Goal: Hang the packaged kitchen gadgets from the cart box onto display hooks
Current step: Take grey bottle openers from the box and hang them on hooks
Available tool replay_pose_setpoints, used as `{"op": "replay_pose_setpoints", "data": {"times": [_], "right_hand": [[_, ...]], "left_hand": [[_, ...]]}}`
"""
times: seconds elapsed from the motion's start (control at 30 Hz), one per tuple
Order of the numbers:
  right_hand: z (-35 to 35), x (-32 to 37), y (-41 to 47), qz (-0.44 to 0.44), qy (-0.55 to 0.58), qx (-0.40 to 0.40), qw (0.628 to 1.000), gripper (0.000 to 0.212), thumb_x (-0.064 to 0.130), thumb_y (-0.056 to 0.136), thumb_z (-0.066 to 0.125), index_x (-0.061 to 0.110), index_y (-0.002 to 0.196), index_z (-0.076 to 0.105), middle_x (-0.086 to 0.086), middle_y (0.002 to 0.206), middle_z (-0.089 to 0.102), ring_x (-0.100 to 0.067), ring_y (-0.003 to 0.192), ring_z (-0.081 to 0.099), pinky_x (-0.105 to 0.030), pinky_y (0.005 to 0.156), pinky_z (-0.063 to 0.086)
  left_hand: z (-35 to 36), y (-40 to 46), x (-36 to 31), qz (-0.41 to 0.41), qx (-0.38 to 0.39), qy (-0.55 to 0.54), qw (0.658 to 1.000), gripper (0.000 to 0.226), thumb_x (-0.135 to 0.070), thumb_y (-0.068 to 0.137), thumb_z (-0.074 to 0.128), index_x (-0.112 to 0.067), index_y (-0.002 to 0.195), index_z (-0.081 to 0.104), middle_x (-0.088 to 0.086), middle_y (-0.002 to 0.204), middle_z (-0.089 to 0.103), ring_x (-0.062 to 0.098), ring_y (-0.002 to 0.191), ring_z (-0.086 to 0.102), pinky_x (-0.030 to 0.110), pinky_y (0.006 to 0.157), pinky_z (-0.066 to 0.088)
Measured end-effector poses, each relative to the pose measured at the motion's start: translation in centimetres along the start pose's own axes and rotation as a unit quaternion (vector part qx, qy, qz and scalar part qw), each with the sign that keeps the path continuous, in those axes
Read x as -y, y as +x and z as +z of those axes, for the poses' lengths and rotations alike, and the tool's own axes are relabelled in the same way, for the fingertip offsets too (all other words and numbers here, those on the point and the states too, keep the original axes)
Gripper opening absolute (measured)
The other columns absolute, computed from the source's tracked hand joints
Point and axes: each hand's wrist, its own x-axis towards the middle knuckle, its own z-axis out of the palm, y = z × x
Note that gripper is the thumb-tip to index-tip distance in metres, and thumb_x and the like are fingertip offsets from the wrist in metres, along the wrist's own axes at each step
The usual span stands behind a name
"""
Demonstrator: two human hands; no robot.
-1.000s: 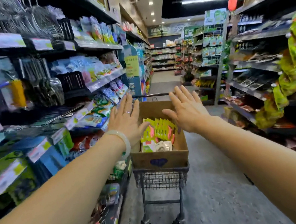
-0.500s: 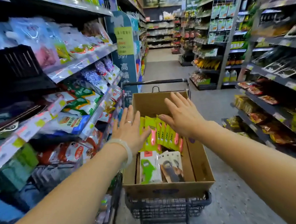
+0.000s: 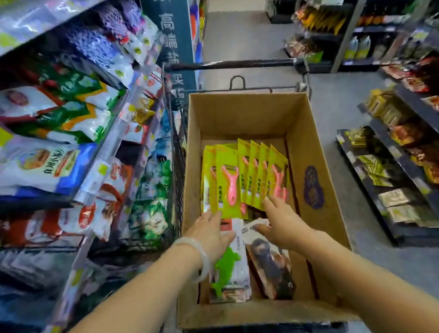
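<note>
An open cardboard box [image 3: 310,135] sits in a wire cart [image 3: 178,154]. Inside it, several yellow-green packs with pink peelers [image 3: 229,181] stand fanned in a row. Nearer me lie a white pack with a green gadget [image 3: 228,271] and a dark brown pack [image 3: 273,266]. My left hand [image 3: 209,234], with a pale bangle on the wrist, reaches into the box with fingers apart, its fingertips at the lower edge of the peeler packs. My right hand [image 3: 281,222] is spread over the packs beside it, fingertips touching the rightmost peeler packs. Neither hand grips anything.
Shelves of bagged goods [image 3: 54,129] run close along the cart's left side. The cart's handle bar [image 3: 232,64] is at the far end. Low shelves with dark and yellow packets [image 3: 395,175] line the right. A grey aisle floor [image 3: 242,33] stretches ahead.
The view has tilted down and closer to the box. Both hands have dropped from above the box down into it, to the near edge of the peeler packs.
</note>
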Motion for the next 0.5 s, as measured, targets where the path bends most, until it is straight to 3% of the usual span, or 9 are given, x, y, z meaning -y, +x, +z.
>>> {"op": "replay_pose_setpoints", "data": {"times": [0.13, 0.2, 0.23, 0.3, 0.4, 0.5], "right_hand": [[4.4, -0.8, 2.0, 0.022, 0.043, 0.098, 0.994, 0.055, 0.035, 0.094, 0.05, 0.01, 0.139, 0.032, -0.012, 0.144, 0.034, -0.03, 0.132, 0.034, -0.037, 0.104, 0.033], [6.9, -1.2, 2.9, 0.03, 0.076, 0.119, 0.989, 0.027, 0.036, 0.092, 0.052, 0.018, 0.111, 0.047, -0.007, 0.119, 0.05, -0.028, 0.114, 0.047, -0.037, 0.092, 0.041], [7.9, -1.3, 3.1, 0.028, 0.086, 0.124, 0.988, 0.015, 0.036, 0.091, 0.053, 0.024, 0.092, 0.044, -0.001, 0.1, 0.049, -0.024, 0.1, 0.049, -0.035, 0.084, 0.043], [9.7, -1.4, 3.6, 0.03, 0.094, 0.145, 0.985, 0.021, 0.038, 0.089, 0.053, 0.028, 0.08, 0.037, 0.004, 0.083, 0.04, -0.02, 0.086, 0.045, -0.034, 0.075, 0.042], [11.4, -1.9, 4.2, 0.035, 0.105, 0.128, 0.986, 0.03, 0.039, 0.087, 0.053, 0.017, 0.108, 0.049, -0.007, 0.104, 0.053, -0.026, 0.095, 0.052, -0.035, 0.077, 0.044], [11.3, -3.0, 4.4, 0.066, 0.093, 0.063, 0.992, 0.034, 0.031, 0.089, 0.055, 0.012, 0.117, 0.048, -0.008, 0.121, 0.048, -0.025, 0.112, 0.046, -0.033, 0.085, 0.039]], "left_hand": [[3.0, 1.5, 0.9, -0.047, 0.051, -0.062, 0.996, 0.067, -0.039, 0.096, 0.042, -0.011, 0.148, 0.012, 0.007, 0.156, 0.016, 0.025, 0.142, 0.021, 0.034, 0.114, 0.024], [4.5, 1.9, 1.4, -0.07, 0.064, -0.082, 0.992, 0.064, -0.039, 0.094, 0.046, -0.012, 0.146, 0.02, 0.006, 0.153, 0.023, 0.024, 0.139, 0.028, 0.034, 0.112, 0.028], [5.1, 2.2, 1.8, -0.079, 0.07, -0.088, 0.99, 0.065, -0.04, 0.093, 0.048, -0.014, 0.146, 0.021, 0.006, 0.153, 0.024, 0.024, 0.139, 0.029, 0.035, 0.112, 0.029], [6.7, 3.3, 2.9, -0.091, 0.071, -0.099, 0.988, 0.071, -0.048, 0.086, 0.05, -0.02, 0.146, 0.023, 0.003, 0.151, 0.031, 0.023, 0.137, 0.033, 0.038, 0.11, 0.032], [10.6, 5.7, 5.7, -0.132, 0.063, -0.121, 0.982, 0.081, -0.063, 0.069, 0.044, -0.028, 0.14, 0.03, -0.002, 0.143, 0.043, 0.021, 0.128, 0.044, 0.041, 0.103, 0.041], [9.0, 4.3, 3.6, -0.14, 0.083, -0.115, 0.98, 0.065, -0.046, 0.086, 0.051, -0.017, 0.14, 0.031, 0.006, 0.142, 0.039, 0.028, 0.125, 0.044, 0.04, 0.104, 0.039]]}}
